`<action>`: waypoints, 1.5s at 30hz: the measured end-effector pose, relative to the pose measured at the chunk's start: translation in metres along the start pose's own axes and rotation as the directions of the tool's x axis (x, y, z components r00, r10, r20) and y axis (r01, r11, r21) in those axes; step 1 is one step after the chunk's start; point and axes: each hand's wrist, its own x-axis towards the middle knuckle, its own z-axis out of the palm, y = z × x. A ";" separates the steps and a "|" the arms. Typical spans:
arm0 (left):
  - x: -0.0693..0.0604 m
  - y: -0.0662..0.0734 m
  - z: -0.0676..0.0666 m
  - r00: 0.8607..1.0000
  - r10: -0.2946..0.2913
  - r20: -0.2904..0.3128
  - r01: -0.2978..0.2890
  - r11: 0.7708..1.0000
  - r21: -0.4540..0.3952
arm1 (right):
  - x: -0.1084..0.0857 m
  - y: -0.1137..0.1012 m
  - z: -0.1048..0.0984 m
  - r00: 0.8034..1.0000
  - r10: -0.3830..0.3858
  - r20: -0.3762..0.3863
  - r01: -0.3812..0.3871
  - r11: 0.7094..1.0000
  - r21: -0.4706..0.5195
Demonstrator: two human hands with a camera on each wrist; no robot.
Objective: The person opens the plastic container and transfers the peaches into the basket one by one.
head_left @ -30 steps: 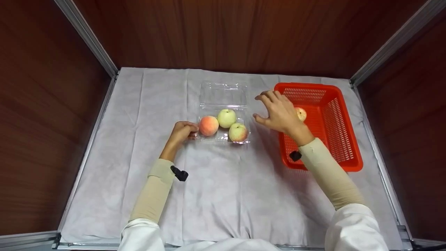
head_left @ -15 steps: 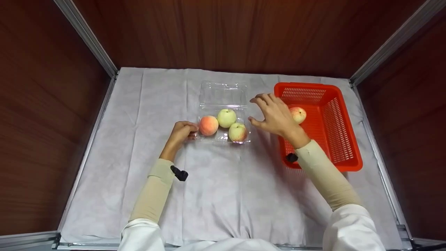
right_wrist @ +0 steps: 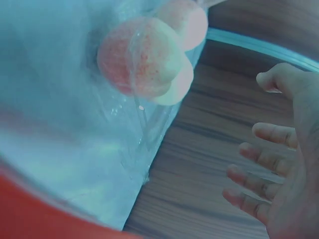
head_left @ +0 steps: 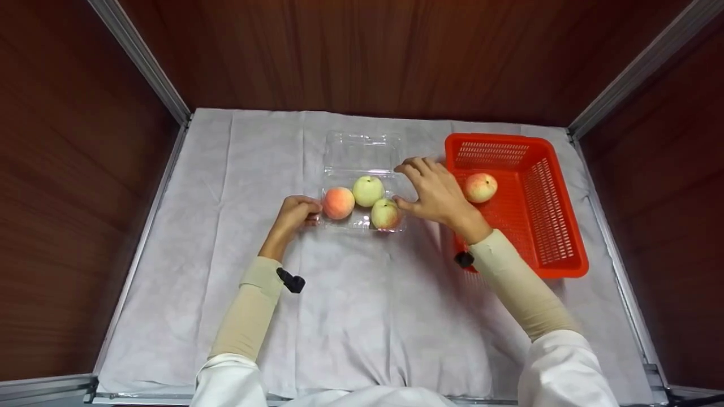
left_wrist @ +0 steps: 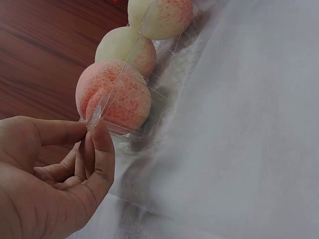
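Note:
A clear plastic clamshell box point(head_left: 360, 225) lies on the cloth, its lid point(head_left: 362, 152) folded back. Inside are a blushed orange peach point(head_left: 338, 203) on the left, a pale peach point(head_left: 368, 191) at the back and a pale, red-tinged peach point(head_left: 384, 216) at front right. With thumb and forefinger my left hand point(left_wrist: 60, 174) pinches the box's left rim, beside the orange peach point(left_wrist: 112, 94). My right hand point(head_left: 435, 195) hovers at the box's right side, fingers spread and nothing in them. From the head view I cannot tell whether its thumb touches the nearest peach.
To the right stands a red plastic basket point(head_left: 557, 198) with one peach point(head_left: 481, 188) at its left side. Grey cloth point(head_left: 339, 316) covers the table. Dark wood-grain panels point(head_left: 362, 56) rise behind and at both sides.
My right hand has moved left and slightly down, from the basket's edge to the box's right side, uncovering the basket's peach. The left hand keeps its hold on the rim.

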 end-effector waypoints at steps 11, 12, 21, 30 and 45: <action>0.001 0.001 0.002 1.000 0.028 0.001 -0.028 1.000 0.007 | 0.000 -0.006 0.011 1.000 -0.012 0.025 0.011 1.000 0.024; 0.001 0.001 0.002 1.000 0.028 0.002 -0.028 1.000 0.006 | 0.000 -0.007 0.012 1.000 -0.011 0.029 0.010 1.000 0.023; 0.000 0.002 0.001 1.000 0.014 0.010 -0.014 1.000 -0.001 | -0.001 -0.012 0.021 0.999 -0.005 0.045 0.003 0.999 0.039; 0.001 0.000 0.001 1.000 0.012 0.010 -0.012 1.000 -0.012 | -0.002 -0.017 0.028 0.998 -0.016 0.056 0.014 0.999 0.036; 0.001 -0.001 0.000 1.000 0.023 0.013 -0.023 1.000 0.002 | -0.006 -0.023 0.043 0.993 0.018 0.114 -0.023 0.999 0.042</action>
